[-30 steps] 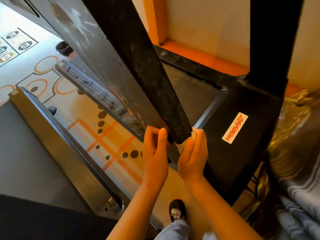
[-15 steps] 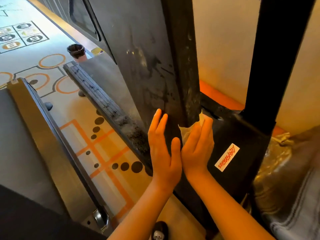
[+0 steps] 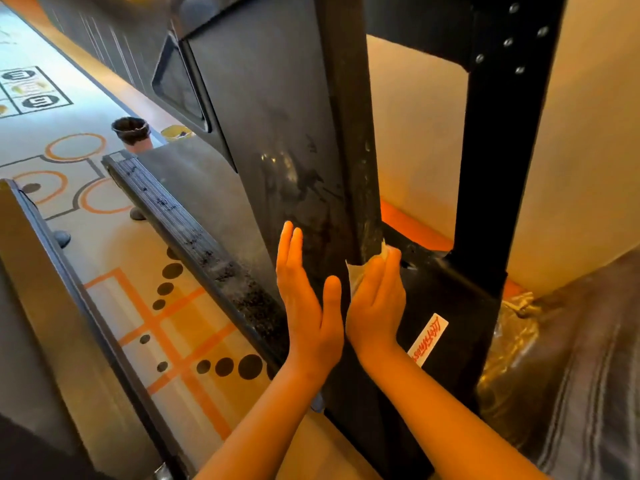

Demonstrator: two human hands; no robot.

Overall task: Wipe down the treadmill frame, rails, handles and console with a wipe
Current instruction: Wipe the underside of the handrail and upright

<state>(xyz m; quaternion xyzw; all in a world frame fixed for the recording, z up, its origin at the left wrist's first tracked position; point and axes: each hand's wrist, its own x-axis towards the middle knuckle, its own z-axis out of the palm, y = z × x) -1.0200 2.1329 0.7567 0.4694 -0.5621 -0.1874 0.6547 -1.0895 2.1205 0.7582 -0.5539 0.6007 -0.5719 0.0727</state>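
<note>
A dusty black treadmill upright point(image 3: 349, 133) rises in the middle of the head view, with smears on its wide left face. My left hand point(image 3: 304, 299) lies flat against that left face, fingers straight. On the post's right edge, my right hand point(image 3: 377, 299) holds a white wipe point(image 3: 355, 275) to the metal, fingers curving round the edge. A second black upright point(image 3: 495, 168) stands to the right. Between them sits the base cover with a white and red sticker point(image 3: 427, 339). The ribbed side rail point(image 3: 180, 216) runs away to the upper left, speckled with dirt.
Another machine's grey rail point(image 3: 69, 306) crosses the lower left over patterned carpet point(image 3: 166, 323). A small bin point(image 3: 131, 133) stands beyond the deck. A dark wrapped bulk point(image 3: 571, 358) crowds the lower right. A cream wall with an orange skirting point(image 3: 412, 226) is behind.
Both hands have slid up the upright with the wipe. My left hand went from gripping the post to lying flat on it. The view has tilted upward.
</note>
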